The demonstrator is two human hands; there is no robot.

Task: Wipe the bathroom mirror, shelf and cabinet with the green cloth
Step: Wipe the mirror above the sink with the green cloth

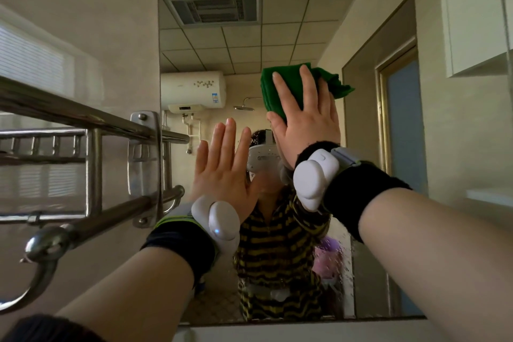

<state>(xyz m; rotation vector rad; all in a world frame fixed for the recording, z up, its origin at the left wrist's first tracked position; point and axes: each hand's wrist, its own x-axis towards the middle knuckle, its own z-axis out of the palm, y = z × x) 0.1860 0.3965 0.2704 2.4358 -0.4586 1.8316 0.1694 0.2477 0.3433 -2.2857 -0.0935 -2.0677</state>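
Note:
The mirror (222, 44) fills the middle of the view and reflects the ceiling, a water heater and a person in a striped top. My right hand (305, 119) presses the folded green cloth (283, 86) flat against the glass with straight fingers, at mid-height right of centre. My left hand (224, 166) lies flat on the mirror lower down and to the left, fingers straight and together, holding nothing. Both wrists carry white trackers on black bands. Water drops show on the lower right part of the glass.
A steel towel rack (91, 130) with rails and a hook juts from the left wall beside the mirror's edge. A white cabinet (472, 14) hangs at the upper right. A pale ledge (305, 330) runs under the mirror.

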